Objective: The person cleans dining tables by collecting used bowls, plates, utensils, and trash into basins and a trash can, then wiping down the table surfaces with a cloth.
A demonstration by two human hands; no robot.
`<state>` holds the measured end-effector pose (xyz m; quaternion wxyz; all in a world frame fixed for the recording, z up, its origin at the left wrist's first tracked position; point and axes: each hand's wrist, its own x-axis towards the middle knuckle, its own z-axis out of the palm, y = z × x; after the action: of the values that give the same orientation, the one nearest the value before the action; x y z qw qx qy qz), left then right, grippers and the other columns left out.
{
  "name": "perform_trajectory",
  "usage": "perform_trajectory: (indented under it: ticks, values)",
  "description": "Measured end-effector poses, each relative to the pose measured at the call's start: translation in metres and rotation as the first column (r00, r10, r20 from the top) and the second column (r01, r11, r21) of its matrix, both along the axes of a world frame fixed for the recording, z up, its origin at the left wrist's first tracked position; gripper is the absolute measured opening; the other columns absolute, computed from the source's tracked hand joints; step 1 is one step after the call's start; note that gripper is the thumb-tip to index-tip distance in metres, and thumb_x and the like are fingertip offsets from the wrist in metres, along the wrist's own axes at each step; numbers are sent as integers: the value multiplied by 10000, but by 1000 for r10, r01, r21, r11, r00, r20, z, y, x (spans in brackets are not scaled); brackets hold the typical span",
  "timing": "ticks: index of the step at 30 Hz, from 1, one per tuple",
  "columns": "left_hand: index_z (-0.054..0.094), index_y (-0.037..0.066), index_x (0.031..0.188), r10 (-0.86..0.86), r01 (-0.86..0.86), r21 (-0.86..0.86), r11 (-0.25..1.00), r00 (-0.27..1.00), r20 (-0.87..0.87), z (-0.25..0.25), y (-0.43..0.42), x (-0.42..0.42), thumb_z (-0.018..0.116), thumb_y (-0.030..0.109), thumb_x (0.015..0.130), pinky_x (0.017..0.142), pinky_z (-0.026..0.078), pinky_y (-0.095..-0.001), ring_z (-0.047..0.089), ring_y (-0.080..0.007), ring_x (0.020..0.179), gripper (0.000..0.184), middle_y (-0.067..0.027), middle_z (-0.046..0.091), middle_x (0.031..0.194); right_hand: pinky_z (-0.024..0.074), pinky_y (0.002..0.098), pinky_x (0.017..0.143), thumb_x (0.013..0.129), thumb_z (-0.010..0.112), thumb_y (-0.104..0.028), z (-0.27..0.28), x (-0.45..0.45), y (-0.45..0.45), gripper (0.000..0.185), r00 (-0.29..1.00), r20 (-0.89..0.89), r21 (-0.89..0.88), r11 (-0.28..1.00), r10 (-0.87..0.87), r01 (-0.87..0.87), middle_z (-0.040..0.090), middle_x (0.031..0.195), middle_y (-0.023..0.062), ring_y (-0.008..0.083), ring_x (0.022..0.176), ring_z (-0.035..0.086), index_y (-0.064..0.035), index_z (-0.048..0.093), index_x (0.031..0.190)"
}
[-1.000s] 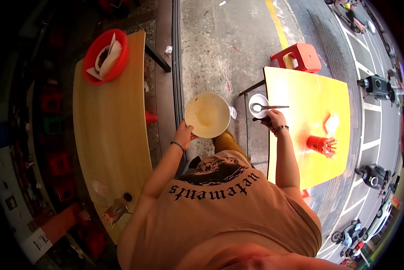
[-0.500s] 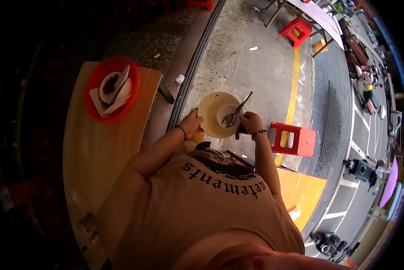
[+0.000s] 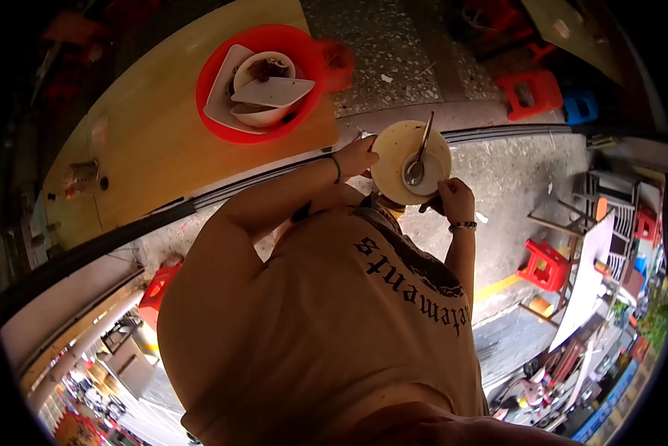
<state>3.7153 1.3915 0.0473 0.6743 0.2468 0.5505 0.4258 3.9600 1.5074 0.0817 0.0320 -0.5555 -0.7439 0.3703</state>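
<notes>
Between my two hands is a large cream bowl [image 3: 390,160] with dark specks inside it. A smaller white bowl [image 3: 432,165] sits within it, and a metal spoon [image 3: 415,172] leans in the small one, its handle sticking out past the far rim. My left hand [image 3: 358,157] is closed on the left side of the large bowl. At the near right rim, my right hand [image 3: 457,199] pinches the large bowl; a dark object beneath its fingers is too unclear to name.
On the wooden table [image 3: 148,141] to the left stands a red basin [image 3: 204,93] with used bowls and white dishes. A holder-like object [image 3: 81,179] is farther along. Red stools [image 3: 531,95], a blue stool [image 3: 580,107] and a white-topped table [image 3: 583,279] stand right.
My view and body have turned left, towards the wooden table. The red basin now appears larger and closer to the bowls. Both hands keep their hold on the large bowl.
</notes>
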Motion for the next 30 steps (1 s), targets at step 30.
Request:
perform_trajectory:
  ticks: [30]
  values:
    - [432,65,1189,979,-982,-8,-188,-186,-82,23,-182,-71,445,91,844,769,512,-348,589,-193,908,346,-86,550,1067,450,391,747,774,560,-151,-46,-400,35,98,-275,202,487,-340,940,-804,546,856,54,232,858,555,-85,627,802]
